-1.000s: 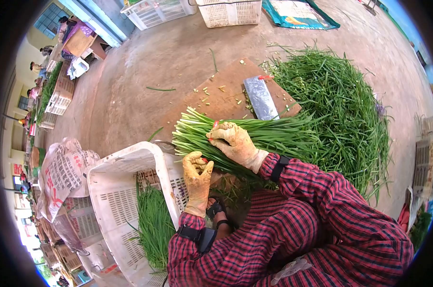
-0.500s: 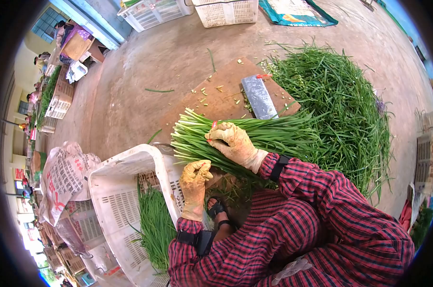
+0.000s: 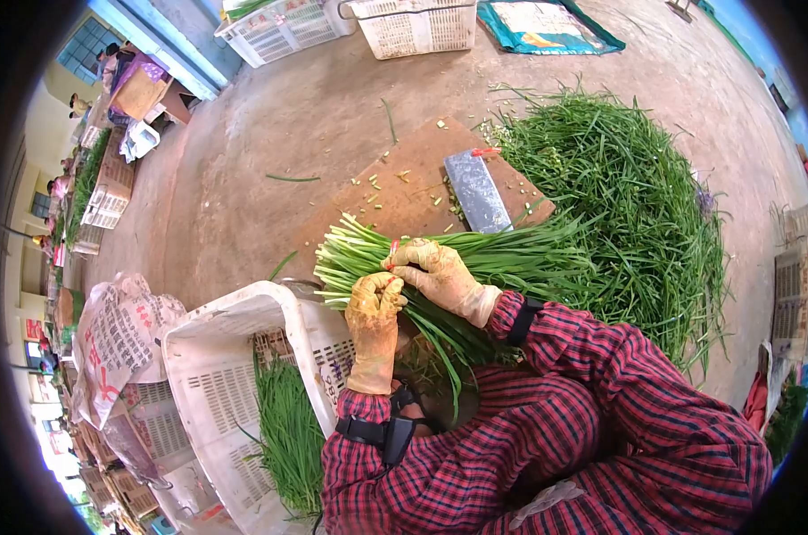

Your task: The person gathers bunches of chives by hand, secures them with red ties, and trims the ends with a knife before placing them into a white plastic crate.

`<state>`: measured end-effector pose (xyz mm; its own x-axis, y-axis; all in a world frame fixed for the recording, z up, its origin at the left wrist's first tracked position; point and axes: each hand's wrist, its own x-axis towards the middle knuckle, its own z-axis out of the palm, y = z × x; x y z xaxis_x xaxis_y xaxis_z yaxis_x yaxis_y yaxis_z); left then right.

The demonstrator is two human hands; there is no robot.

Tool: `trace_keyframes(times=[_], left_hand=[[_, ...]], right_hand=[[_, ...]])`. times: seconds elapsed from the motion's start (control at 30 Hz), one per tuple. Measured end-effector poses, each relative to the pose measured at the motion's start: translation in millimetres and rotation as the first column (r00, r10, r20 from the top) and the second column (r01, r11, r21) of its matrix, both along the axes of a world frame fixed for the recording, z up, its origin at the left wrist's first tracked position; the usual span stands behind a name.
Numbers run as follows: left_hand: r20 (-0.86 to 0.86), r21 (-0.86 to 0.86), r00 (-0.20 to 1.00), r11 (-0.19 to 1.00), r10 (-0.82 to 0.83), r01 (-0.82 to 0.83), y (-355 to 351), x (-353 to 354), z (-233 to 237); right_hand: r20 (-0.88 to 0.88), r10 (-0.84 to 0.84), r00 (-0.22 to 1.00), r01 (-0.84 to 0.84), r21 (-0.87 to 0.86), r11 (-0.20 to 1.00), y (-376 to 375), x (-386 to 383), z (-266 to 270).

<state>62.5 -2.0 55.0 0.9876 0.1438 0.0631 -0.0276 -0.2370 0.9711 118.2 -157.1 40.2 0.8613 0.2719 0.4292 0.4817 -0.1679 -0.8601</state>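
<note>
A bunch of garlic chives (image 3: 350,259) lies across the front of a brown board, pale cut ends to the left and green leaves to the right. A thin red band (image 3: 393,247) crosses the bunch near the cut ends. My right hand (image 3: 435,272), in a stained pale glove, is closed on the band from the right, thumb and fingers pinched. Gloved too, my left hand (image 3: 375,316) meets it from below, its fingertips pinched at a bit of red beside the bunch. Behind the bunch, a broad metal blade (image 3: 478,191) with a red end rests on the board (image 3: 404,165).
A big heap of loose chives (image 3: 618,205) covers the floor at right. Left of my left hand stands a white plastic crate (image 3: 301,325) holding chives (image 3: 288,428). White sacks (image 3: 127,330) lie beyond it. More crates (image 3: 417,31) and a teal-edged sack (image 3: 551,25) are at the back.
My left hand has moved up and right from beside the crate to the bunch, meeting my right hand at the red band. Some leaves now hang lower in front. The view shifted slightly.
</note>
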Motion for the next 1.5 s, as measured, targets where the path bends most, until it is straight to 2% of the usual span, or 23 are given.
trace_keyframes(times=[0.2, 0.27, 0.3, 0.37, 0.47, 0.6, 0.73, 0.8, 0.87, 0.9, 0.93, 1.0, 1.07, 1.1, 1.13, 1.2, 1.23, 1.27, 1.33, 1.37, 1.4, 1.47, 1.5], left_hand=[[0.043, 0.111, 0.999, 0.993, -0.030, 0.025, 4.1, -1.5, -14.0], [0.091, 0.236, 0.995, 0.972, -0.039, 0.017, 5.3, -1.6, -13.7], [0.091, 0.234, 0.995, 0.972, -0.039, 0.017, 3.4, -2.4, -10.6], [0.008, 0.042, 1.000, 0.999, 0.015, -0.016, -1.4, -5.4, -3.8], [0.079, 0.134, 0.997, 0.990, 0.022, -0.032, -3.0, -4.6, -1.0], [0.090, 0.087, 0.995, 0.995, 0.038, -0.046, -4.5, -5.2, -4.7], [0.071, -0.101, 0.997, 0.995, 0.032, -0.025, -2.9, -7.0, -14.6], [0.068, -0.157, 0.997, 0.987, 0.024, -0.013, 3.9, -8.7, -9.2], [-0.128, -0.419, 0.989, 0.908, -0.078, 0.018, 21.5, -17.3, 5.3], [-0.168, -0.326, 0.981, 0.945, -0.095, 0.036, 31.3, -22.0, 12.9], [-0.269, -0.400, 0.946, 0.914, -0.180, 0.060, 50.1, -28.7, 4.5], [-0.473, -0.442, 0.840, 0.896, -0.265, 0.034, 63.2, -36.8, 10.3], [-0.357, -0.381, 0.912, 0.923, -0.200, 0.054, 44.4, -54.3, 18.0], [-0.548, -0.336, 0.816, 0.942, -0.184, -0.013, 40.6, -52.1, 2.9], [-0.541, -0.335, 0.822, 0.942, -0.176, -0.019, 40.4, -54.5, -7.7], [-0.406, -0.560, 0.776, 0.803, -0.482, 0.206, 29.9, -54.4, -2.9], [-0.459, -0.733, 0.780, 0.678, -0.426, -0.061, 14.6, -60.1, 10.0], [-0.441, -0.737, 0.787, 0.674, -0.432, -0.044, 12.5, -60.8, 12.3], [-0.247, -0.543, 0.871, 0.805, -0.425, 0.239, 10.6, -67.4, 15.0], [-0.337, -0.560, 0.822, 0.800, -0.458, 0.216, 14.5, -70.1, 24.7], [-0.324, -0.560, 0.827, 0.798, -0.460, 0.224, 14.7, -69.0, 25.7], [-0.154, -0.111, 0.897, 0.909, -0.414, 0.401, 14.8, -63.2, 26.5], [-0.031, -0.353, 0.917, 0.863, -0.398, 0.363, 0.4, -66.0, 48.7]], right_hand=[[0.003, 0.047, 0.999, -0.047, -0.061, 0.997, -2.6, 2.3, -4.0], [0.020, 0.062, 0.998, -0.060, -0.076, 0.995, -4.1, 2.8, -3.5], [0.036, 0.077, 0.996, -0.073, -0.090, 0.993, -5.0, 3.1, -2.5], [0.043, 0.090, 0.995, -0.086, -0.094, 0.992, -7.0, 2.9, -0.4], [0.055, 0.114, 0.992, -0.108, -0.109, 0.988, -10.1, 1.1, 9.6], [0.061, 0.135, 0.989, -0.130, -0.085, 0.988, -6.8, 3.1, 7.8], [0.031, 0.103, 0.994, -0.098, -0.142, 0.985, -1.8, -3.8, 2.3], [0.138, 0.060, 0.989, -0.032, -0.196, 0.980, -1.3, -8.2, 3.9], [0.110, 0.052, 0.993, -0.032, -0.171, 0.985, 0.7, -10.0, 1.1], [0.091, 0.032, 0.995, -0.019, -0.139, 0.990, 1.4, -7.1, -1.8], [0.073, 0.015, 0.997, -0.007, -0.108, 0.994, 1.6, -4.9, -3.2], [0.071, 0.026, 0.997, -0.018, -0.107, 0.994, 1.5, -6.1, 3.3], [0.049, -0.035, 0.998, 0.040, -0.099, 0.994, 3.7, -11.6, 9.6], [0.033, -0.058, 0.998, 0.061, -0.090, 0.994, 3.7, -15.8, 12.9], [0.041, -0.049, 0.998, 0.052, -0.089, 0.995, 1.7, -21.6, 17.5], [0.000, -0.052, 0.999, 0.052, -0.058, 0.997, -7.7, -37.4, 41.1], [0.008, -0.037, 0.999, 0.038, -0.070, 0.997, -13.6, -44.4, 53.9], [0.027, -0.041, 0.999, 0.043, -0.075, 0.996, -21.3, -49.1, 68.3], [0.115, 0.041, 0.993, -0.022, -0.161, 0.987, -35.0, -59.3, 103.0], [0.100, 0.054, 0.993, -0.040, -0.137, 0.990, -38.2, -65.2, 125.7], [0.114, 0.054, 0.992, -0.038, -0.142, 0.989, -39.9, -67.2, 147.1], [0.342, 0.162, 0.926, -0.104, -0.182, 0.978, -37.1, -59.1, 183.9], [0.373, 0.208, 0.904, -0.117, -0.252, 0.961, -32.2, -51.0, 195.7]])
